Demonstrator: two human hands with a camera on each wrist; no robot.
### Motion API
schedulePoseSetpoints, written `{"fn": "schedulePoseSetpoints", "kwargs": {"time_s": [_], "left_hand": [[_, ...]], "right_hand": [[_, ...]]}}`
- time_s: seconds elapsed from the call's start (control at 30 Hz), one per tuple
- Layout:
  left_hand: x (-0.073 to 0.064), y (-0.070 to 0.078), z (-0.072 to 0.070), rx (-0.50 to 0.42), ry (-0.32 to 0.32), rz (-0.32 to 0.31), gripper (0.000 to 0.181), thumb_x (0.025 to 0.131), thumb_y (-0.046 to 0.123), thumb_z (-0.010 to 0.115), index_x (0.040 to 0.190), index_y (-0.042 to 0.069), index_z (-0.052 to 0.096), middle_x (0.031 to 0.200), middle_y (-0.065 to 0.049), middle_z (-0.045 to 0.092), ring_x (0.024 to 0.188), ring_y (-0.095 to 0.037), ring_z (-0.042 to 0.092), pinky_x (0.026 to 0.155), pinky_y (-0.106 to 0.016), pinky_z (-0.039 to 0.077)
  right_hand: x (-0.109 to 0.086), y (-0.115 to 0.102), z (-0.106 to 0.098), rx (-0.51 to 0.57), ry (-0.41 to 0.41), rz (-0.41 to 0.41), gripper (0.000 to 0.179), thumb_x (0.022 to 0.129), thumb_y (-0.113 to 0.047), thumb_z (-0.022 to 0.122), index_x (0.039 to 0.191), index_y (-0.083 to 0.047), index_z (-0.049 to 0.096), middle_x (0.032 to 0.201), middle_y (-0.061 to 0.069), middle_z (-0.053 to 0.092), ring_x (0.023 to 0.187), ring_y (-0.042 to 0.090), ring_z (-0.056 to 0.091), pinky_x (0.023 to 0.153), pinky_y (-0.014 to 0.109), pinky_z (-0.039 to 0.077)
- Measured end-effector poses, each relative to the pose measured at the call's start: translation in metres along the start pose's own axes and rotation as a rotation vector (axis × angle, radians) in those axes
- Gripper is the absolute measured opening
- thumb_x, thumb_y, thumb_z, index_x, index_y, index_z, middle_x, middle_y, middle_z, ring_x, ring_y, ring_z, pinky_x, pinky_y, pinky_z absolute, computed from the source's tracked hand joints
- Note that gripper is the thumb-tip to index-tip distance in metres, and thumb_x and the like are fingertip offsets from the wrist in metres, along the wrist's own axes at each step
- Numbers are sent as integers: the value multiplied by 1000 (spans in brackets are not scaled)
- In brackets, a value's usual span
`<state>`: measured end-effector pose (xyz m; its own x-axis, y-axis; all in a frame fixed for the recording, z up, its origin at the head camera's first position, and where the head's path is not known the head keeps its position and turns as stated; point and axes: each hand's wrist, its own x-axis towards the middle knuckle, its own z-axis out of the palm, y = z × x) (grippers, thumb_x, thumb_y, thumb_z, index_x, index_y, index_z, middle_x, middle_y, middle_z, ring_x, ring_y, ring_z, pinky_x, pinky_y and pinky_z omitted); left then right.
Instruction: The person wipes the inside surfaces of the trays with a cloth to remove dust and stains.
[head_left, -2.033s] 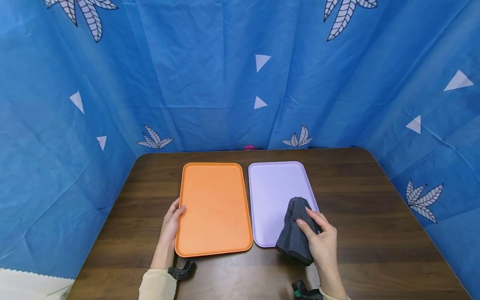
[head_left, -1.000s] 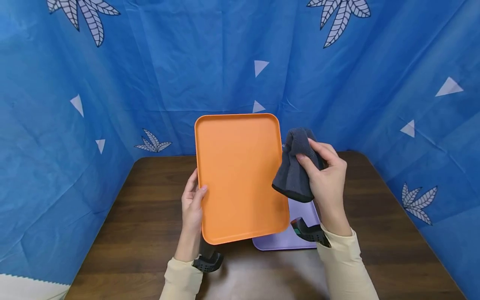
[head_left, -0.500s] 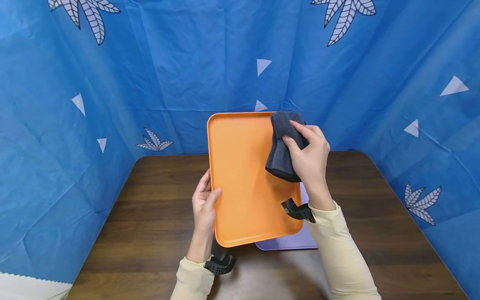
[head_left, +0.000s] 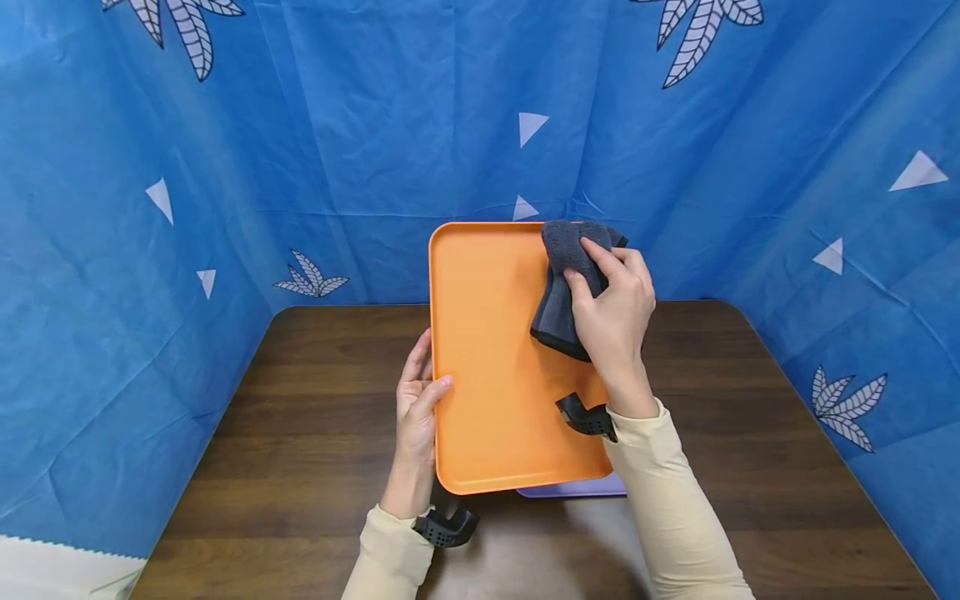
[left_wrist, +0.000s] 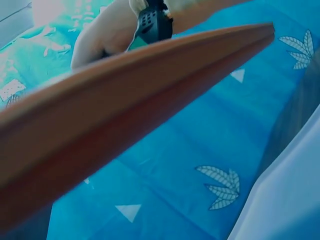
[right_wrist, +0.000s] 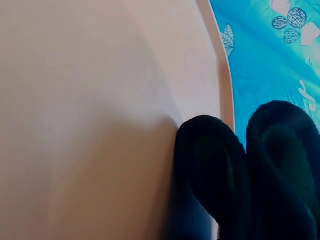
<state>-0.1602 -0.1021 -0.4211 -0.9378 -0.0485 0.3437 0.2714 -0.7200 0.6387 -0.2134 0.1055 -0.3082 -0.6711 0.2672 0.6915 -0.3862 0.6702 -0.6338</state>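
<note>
My left hand grips the left edge of an orange tray, thumb over the rim, and holds it tilted up above the table. A folded dark grey cloth is pinched in my right hand at the tray's upper right. Seen from the right wrist, the cloth appears to touch the tray's face near its rim. The left wrist view shows the tray edge-on, with part of the right hand beyond it. Most of a purple tray is hidden beneath the orange one.
Under the trays is a dark wooden table with rounded far corners. Blue patterned curtain surrounds its back and sides. Each wrist wears a black strap mount, such as the left one.
The orange tray was lifted off the table, tilted up and carried right over the purple tray. My right hand raised the cloth and brought it onto the orange tray's upper right.
</note>
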Motion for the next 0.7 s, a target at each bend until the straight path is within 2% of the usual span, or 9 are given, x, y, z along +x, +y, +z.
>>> {"fn": "schedulePoseSetpoints", "kwargs": {"time_s": [0.23,0.4,0.53,0.7], "left_hand": [[0,-4,-1,-25,-65,-39,65,90,-16,37,148,13,41,134,0,59,113,-13,64,93,-27,53],[-2,-5,-1,-39,-83,-63,65,89,-14,37,148,12,38,132,-1,59,113,-13,64,93,-28,53],[-3,-5,0,-87,-100,-80,68,86,-15,36,147,13,39,133,-1,59,114,-15,63,94,-29,52],[-3,-5,0,-166,-153,-94,71,84,-16,32,148,15,38,135,-2,58,115,-16,63,95,-29,52]], "right_hand": [[-1,1,0,-5,-8,0,37,85,-12,74,121,-5,69,110,22,61,108,36,54,95,51,41],[-2,2,0,-6,-12,3,37,85,-11,74,121,-4,69,110,23,61,108,37,54,96,51,40],[-4,2,0,-7,-17,8,37,85,-11,73,122,-4,69,111,23,61,108,37,54,97,52,39],[-4,2,1,-11,-20,17,37,86,-12,73,122,-4,68,112,24,61,108,39,53,97,53,39]]}}
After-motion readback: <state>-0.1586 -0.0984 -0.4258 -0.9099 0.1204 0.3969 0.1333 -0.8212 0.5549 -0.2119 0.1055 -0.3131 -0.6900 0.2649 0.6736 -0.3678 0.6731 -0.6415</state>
